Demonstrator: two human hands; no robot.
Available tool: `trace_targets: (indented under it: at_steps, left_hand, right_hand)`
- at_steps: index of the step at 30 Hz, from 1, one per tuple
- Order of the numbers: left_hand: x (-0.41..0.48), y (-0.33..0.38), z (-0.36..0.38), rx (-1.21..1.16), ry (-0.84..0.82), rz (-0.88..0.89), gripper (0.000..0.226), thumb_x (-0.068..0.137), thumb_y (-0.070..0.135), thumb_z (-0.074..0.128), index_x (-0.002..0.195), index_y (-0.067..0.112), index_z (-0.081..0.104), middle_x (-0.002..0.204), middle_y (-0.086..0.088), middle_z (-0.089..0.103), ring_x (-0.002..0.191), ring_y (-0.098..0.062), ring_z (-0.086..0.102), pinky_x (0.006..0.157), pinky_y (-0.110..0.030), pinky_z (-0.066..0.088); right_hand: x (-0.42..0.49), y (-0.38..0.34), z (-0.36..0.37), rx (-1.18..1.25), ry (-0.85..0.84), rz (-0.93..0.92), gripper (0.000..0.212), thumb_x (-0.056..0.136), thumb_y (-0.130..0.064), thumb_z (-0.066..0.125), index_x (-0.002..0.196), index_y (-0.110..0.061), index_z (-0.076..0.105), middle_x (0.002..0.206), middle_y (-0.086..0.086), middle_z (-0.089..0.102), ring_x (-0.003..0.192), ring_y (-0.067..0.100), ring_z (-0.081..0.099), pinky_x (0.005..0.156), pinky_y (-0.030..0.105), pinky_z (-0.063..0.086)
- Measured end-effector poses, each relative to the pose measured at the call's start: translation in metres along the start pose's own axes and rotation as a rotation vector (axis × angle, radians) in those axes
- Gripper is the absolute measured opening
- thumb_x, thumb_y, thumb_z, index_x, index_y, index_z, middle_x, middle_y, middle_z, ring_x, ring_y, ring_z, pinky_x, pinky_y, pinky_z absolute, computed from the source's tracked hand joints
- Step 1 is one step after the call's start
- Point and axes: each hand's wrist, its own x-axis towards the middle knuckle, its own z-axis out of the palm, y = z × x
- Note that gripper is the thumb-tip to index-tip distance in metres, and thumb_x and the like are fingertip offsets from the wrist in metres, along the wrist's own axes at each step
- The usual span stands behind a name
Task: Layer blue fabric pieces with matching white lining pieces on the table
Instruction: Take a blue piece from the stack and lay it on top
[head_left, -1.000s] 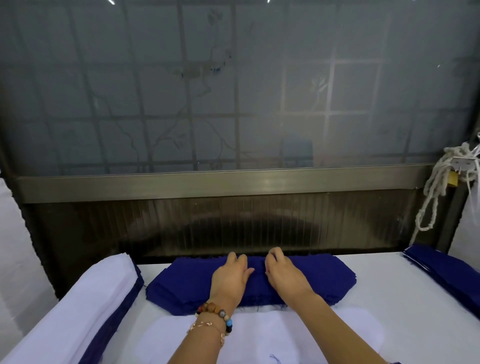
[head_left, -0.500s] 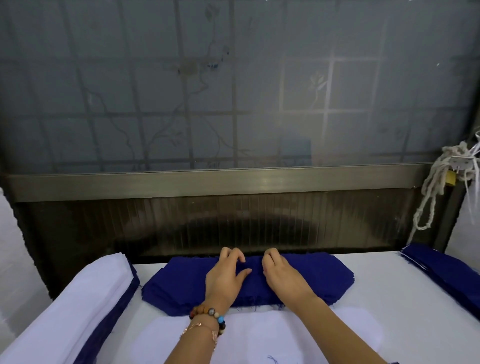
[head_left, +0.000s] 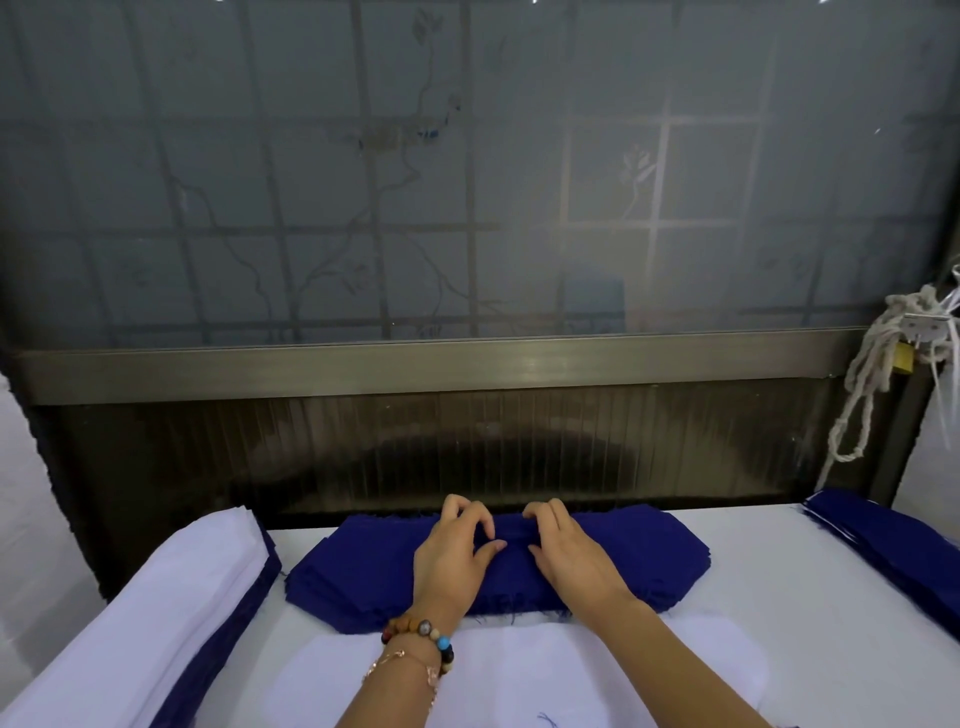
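Note:
A stack of dark blue fabric pieces (head_left: 649, 551) lies across the back of the white table (head_left: 779, 582). Both hands rest on its middle. My left hand (head_left: 452, 556), with bead bracelets on the wrist, has its fingers arched and curled onto the top blue piece near the far edge. Beside it, my right hand (head_left: 566, 551) curls its fingertips into the same top piece. A white lining piece (head_left: 519, 670) lies flat on the table just in front of the blue stack, partly under my forearms.
A tall stack of white pieces with blue ones under it (head_left: 156, 613) stands at the left. More blue pieces (head_left: 893, 545) lie at the right edge. A dark frosted window panel (head_left: 467, 208) rises right behind the table; a rope with a padlock (head_left: 883, 374) hangs at the right.
Both hands stayed on the blue stack. Their fingers went from lying flat to arched and curled, drawing the top blue piece's fabric together.

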Motion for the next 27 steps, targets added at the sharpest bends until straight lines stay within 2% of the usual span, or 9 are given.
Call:
trace_targets:
  at_steps: [4,8,11,14,16,18,21,24,27]
  left_hand:
    - [-0.001,0.001,-0.001,-0.004,0.0,0.014,0.017,0.089,0.038,0.063,0.098,0.038,0.049,0.098,0.02,0.042,0.071,0.002,0.046,0.059,-0.01,0.038]
    - [0.003,0.005,-0.003,0.133,-0.051,0.078,0.015,0.094,0.033,0.056,0.108,0.032,0.05,0.108,0.015,0.038,0.087,-0.001,0.046,0.07,-0.017,0.045]
    - [0.015,0.014,-0.009,0.326,-0.123,0.178,0.012,0.095,0.025,0.054,0.106,0.023,0.051,0.115,0.005,0.04,0.099,-0.011,0.042,0.078,-0.026,0.044]
    - [0.031,0.015,-0.029,0.493,-0.277,0.235,0.018,0.094,0.037,0.054,0.105,0.023,0.054,0.113,0.003,0.048,0.106,-0.016,0.041,0.092,-0.034,0.033]
    - [0.037,0.002,-0.048,0.52,-0.385,0.176,0.023,0.092,0.047,0.053,0.098,0.026,0.052,0.107,0.005,0.051,0.107,-0.017,0.043,0.094,-0.038,0.029]
    - [0.037,-0.021,-0.064,0.524,-0.447,0.094,0.024,0.092,0.051,0.052,0.102,0.029,0.051,0.109,0.008,0.052,0.11,-0.016,0.044,0.095,-0.038,0.028]
    - [0.03,-0.059,-0.083,0.46,-0.45,-0.021,0.024,0.094,0.047,0.05,0.113,0.032,0.049,0.121,0.008,0.052,0.114,-0.014,0.042,0.098,-0.038,0.028]
    - [0.022,-0.083,-0.097,0.406,-0.426,-0.125,0.023,0.093,0.054,0.048,0.108,0.036,0.05,0.124,0.008,0.052,0.115,-0.013,0.042,0.096,-0.036,0.031]
    - [0.013,-0.094,-0.108,0.445,-0.386,-0.237,0.044,0.089,0.065,0.047,0.122,0.037,0.053,0.128,0.008,0.052,0.122,-0.015,0.043,0.1,-0.038,0.031]
  right_hand:
    - [0.0,-0.004,-0.005,-0.023,-0.032,0.002,0.024,0.101,-0.024,0.042,0.125,-0.022,0.044,0.124,-0.004,0.038,0.091,0.007,0.047,0.07,0.022,0.048]
    - [0.003,-0.009,-0.017,-0.036,-0.085,0.021,0.022,0.099,-0.018,0.046,0.121,-0.019,0.049,0.123,-0.001,0.042,0.099,0.012,0.049,0.072,0.024,0.046]
    - [0.013,-0.013,-0.039,-0.121,-0.162,0.015,0.023,0.09,-0.016,0.056,0.113,-0.019,0.053,0.121,0.001,0.044,0.113,0.019,0.042,0.09,0.032,0.044]
    - [0.019,-0.004,-0.062,-0.199,-0.312,0.053,0.027,0.085,-0.021,0.061,0.11,-0.025,0.051,0.12,0.0,0.052,0.12,0.022,0.037,0.106,0.044,0.027]
    - [0.017,0.01,-0.074,-0.154,-0.397,0.126,0.034,0.085,-0.024,0.061,0.116,-0.03,0.048,0.122,-0.001,0.055,0.122,0.023,0.037,0.108,0.047,0.022]
    - [0.012,0.028,-0.083,-0.181,-0.414,0.192,0.037,0.085,-0.03,0.06,0.12,-0.031,0.048,0.122,0.0,0.055,0.123,0.024,0.037,0.107,0.048,0.022]
    - [0.004,0.053,-0.09,-0.273,-0.369,0.294,0.037,0.085,-0.037,0.059,0.121,-0.029,0.052,0.122,0.0,0.055,0.125,0.024,0.036,0.108,0.048,0.021]
    - [-0.004,0.075,-0.091,-0.297,-0.321,0.443,0.035,0.086,-0.038,0.059,0.12,-0.027,0.055,0.124,0.0,0.055,0.127,0.025,0.037,0.111,0.049,0.021]
    - [-0.015,0.094,-0.087,-0.211,-0.259,0.582,0.029,0.089,-0.034,0.058,0.116,-0.026,0.056,0.119,-0.001,0.057,0.12,0.022,0.047,0.107,0.044,0.03]
